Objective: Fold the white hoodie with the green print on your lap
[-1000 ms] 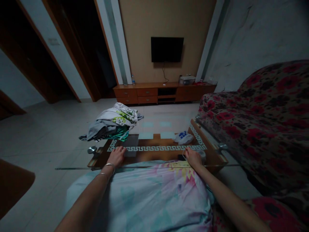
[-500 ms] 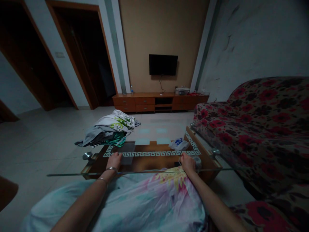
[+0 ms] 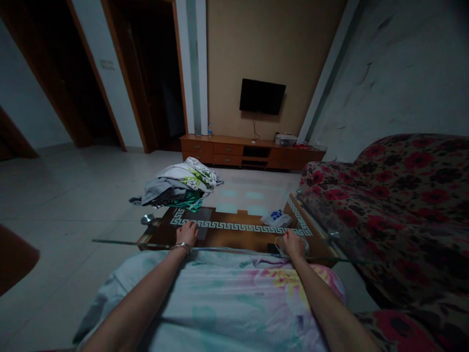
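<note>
Head view: left hand (image 3: pixel 187 234) and right hand (image 3: pixel 294 244) curl over a glass table (image 3: pixel 238 239), their grip impossible to tell; floral cloth (image 3: pixel 234 298) spreads at its near edge; plastic bag (image 3: pixel 270 221) bears unreadable blue print (image 3: pixel 277 215).

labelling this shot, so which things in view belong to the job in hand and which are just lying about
Likely part of the job:
- left hand and right hand
- pastel floral fabric under the forearms; grip unclear
- pile of clothes, probably

Just lying about:
- plastic bag
- bottle and clear box on the cabinet
</note>
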{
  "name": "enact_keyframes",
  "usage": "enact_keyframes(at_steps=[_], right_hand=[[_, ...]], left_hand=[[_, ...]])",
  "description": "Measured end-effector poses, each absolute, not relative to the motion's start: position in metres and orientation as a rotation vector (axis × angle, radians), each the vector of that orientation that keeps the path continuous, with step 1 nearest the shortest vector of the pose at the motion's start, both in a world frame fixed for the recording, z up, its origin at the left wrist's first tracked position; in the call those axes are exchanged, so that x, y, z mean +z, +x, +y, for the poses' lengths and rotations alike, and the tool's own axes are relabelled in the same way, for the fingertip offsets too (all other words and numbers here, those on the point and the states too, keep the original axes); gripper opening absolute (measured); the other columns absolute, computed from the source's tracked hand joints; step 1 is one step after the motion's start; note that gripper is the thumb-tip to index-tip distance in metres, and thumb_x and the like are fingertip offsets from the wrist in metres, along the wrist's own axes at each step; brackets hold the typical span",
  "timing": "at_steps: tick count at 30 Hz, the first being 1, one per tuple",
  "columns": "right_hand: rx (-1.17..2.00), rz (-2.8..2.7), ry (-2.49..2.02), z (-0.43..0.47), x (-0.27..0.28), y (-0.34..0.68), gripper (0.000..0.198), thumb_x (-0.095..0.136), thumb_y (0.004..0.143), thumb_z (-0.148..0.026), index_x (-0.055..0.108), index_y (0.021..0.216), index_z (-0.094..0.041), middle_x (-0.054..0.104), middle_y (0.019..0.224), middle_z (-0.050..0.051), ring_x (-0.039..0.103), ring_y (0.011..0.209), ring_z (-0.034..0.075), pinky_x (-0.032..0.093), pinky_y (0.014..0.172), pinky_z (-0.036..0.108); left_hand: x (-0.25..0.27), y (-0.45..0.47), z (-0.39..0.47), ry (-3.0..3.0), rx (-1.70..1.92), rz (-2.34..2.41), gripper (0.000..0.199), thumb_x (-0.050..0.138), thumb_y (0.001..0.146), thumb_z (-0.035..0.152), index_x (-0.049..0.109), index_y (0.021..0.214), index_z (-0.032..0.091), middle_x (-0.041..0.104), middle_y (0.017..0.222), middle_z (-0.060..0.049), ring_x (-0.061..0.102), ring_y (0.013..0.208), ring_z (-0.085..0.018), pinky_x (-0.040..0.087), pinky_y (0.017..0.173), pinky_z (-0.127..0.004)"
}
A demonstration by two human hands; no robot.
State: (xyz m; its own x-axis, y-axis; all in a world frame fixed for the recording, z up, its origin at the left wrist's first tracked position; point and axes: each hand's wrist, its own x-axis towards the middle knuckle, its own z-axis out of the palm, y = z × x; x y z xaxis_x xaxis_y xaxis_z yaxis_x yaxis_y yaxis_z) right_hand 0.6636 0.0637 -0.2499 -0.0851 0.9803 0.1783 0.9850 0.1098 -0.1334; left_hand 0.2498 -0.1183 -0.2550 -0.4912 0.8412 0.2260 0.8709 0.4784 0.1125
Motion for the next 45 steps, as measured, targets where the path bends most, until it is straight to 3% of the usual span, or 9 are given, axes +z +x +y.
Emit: enact_keyframes(at_steps=[6, 18, 24, 36, 45], right_hand=[[-0.065, -2.074, -2.052, 0.057, -0.251, 0.65, 0.031, 0.033, 0.092, -0.025, 0.059, 0.105, -0.019, 0.068, 0.082, 0.011, 0.066, 0.079, 0.022, 0.046, 0.07, 0.031], [-0.091, -2.025, -2.046, 0.055, -0.253, 0.646, 0.03, 0.033, 0.091, -0.023, 0.059, 0.105, -0.016, 0.068, 0.087, 0.014, 0.066, 0.083, 0.022, 0.045, 0.074, 0.032], [-0.075, -2.004, -2.034, 0.059, -0.256, 0.645, 0.032, 0.032, 0.092, -0.023, 0.061, 0.104, -0.017, 0.067, 0.091, 0.013, 0.065, 0.086, 0.021, 0.043, 0.076, 0.031], [-0.11, -2.03, -1.918, 0.076, -0.261, 0.645, 0.023, 0.04, 0.089, -0.021, 0.061, 0.097, -0.017, 0.067, 0.085, 0.008, 0.06, 0.074, 0.017, 0.032, 0.064, 0.026], [0.047, -2.097, -1.727, 0.086, -0.281, 0.656, 0.029, 0.037, 0.087, -0.03, 0.063, 0.094, -0.018, 0.069, 0.093, 0.008, 0.061, 0.079, 0.019, 0.037, 0.072, 0.029]], left_hand=[[-0.267, 0.259, -0.123, -1.478, -0.398, -2.542, 0.04, 0.034, 0.091, 0.027, 0.053, 0.125, 0.02, 0.045, 0.139, -0.011, 0.036, 0.129, -0.023, 0.028, 0.103, -0.045], [-0.259, 0.271, -0.131, -1.436, -0.397, -2.503, 0.041, 0.034, 0.089, 0.024, 0.055, 0.124, 0.02, 0.047, 0.139, -0.009, 0.038, 0.129, -0.023, 0.029, 0.104, -0.043], [-0.255, 0.286, -0.121, -1.328, -0.405, -2.526, 0.039, 0.034, 0.088, 0.022, 0.059, 0.117, 0.013, 0.05, 0.135, -0.014, 0.041, 0.126, -0.028, 0.031, 0.102, -0.049], [-0.254, 0.295, -0.109, -1.268, -0.319, -2.447, 0.041, 0.033, 0.089, 0.021, 0.059, 0.119, 0.013, 0.048, 0.137, -0.016, 0.038, 0.13, -0.029, 0.028, 0.105, -0.049], [-0.263, 0.274, -0.12, -1.466, -0.334, -2.352, 0.046, 0.042, 0.08, 0.018, 0.059, 0.123, 0.016, 0.044, 0.142, -0.012, 0.035, 0.134, -0.027, 0.029, 0.11, -0.046]])
